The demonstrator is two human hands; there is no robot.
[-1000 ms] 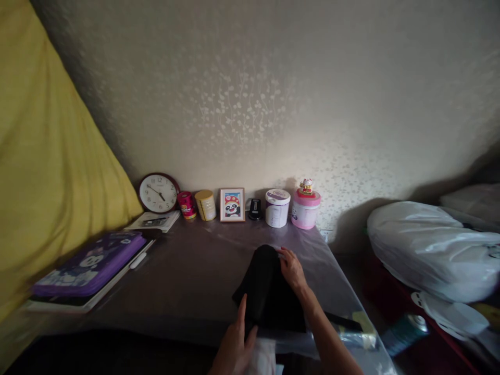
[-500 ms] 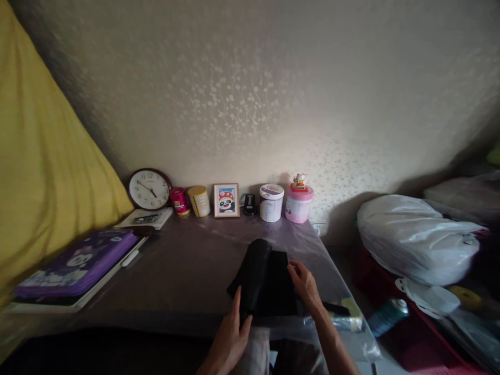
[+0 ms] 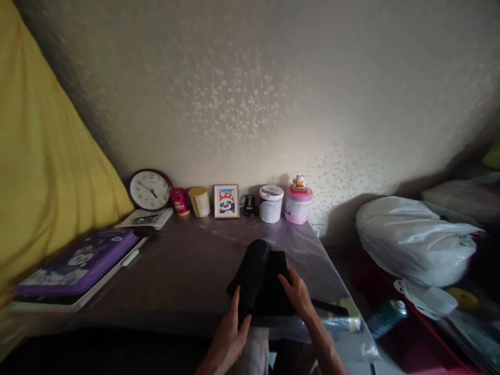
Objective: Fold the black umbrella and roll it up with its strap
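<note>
A black piece, cloth-like and partly rolled (image 3: 253, 268), lies near the front edge of the table. Its left part bulges up as a thick roll, while the right part spreads flat. My left hand (image 3: 230, 333) holds the near end of the roll between thumb and forefinger. At the flat part's right edge, my right hand (image 3: 299, 297) grips with the thumb on top; its other fingers are partly hidden. A dark flat strip (image 3: 330, 307) lies on the table just right of my right wrist.
The table (image 3: 187, 271) has a clear plastic cover. Along the wall stand a clock (image 3: 150, 190), tins, a picture frame (image 3: 226, 201) and tubs (image 3: 271, 205). A purple case (image 3: 78, 263) lies at left. Beyond the right edge are a white bag (image 3: 414, 239) and a spray can (image 3: 388, 317).
My right hand has shifted slightly left, its thumb now further in over the flat black part. My left hand stays on the roll, almost unmoved.
</note>
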